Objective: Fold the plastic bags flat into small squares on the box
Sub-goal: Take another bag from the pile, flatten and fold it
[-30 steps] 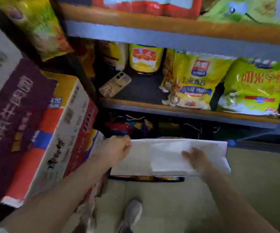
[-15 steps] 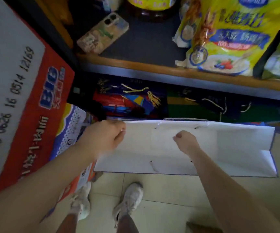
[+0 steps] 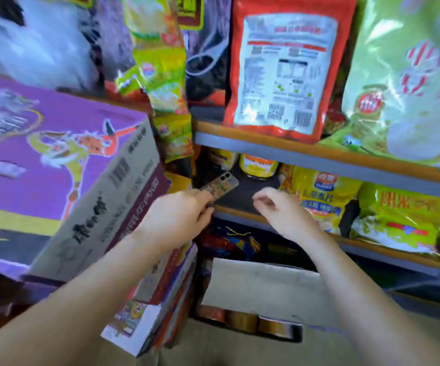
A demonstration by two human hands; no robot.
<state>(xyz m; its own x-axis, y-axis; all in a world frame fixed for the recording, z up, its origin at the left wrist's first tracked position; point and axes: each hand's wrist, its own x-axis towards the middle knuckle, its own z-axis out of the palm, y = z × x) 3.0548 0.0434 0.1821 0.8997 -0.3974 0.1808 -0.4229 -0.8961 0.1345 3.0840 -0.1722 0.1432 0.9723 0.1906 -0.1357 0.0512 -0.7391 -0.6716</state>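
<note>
A purple box (image 3: 42,165) leans at the left. The left hand (image 3: 176,217) pinches the near end of a phone (image 3: 220,186) lying on the shelf (image 3: 319,154). The right hand (image 3: 282,210) hovers beside it, fingers loosely curled, holding nothing. Below, the white bag (image 3: 263,289) lies flat — well apart from both hands.
</note>
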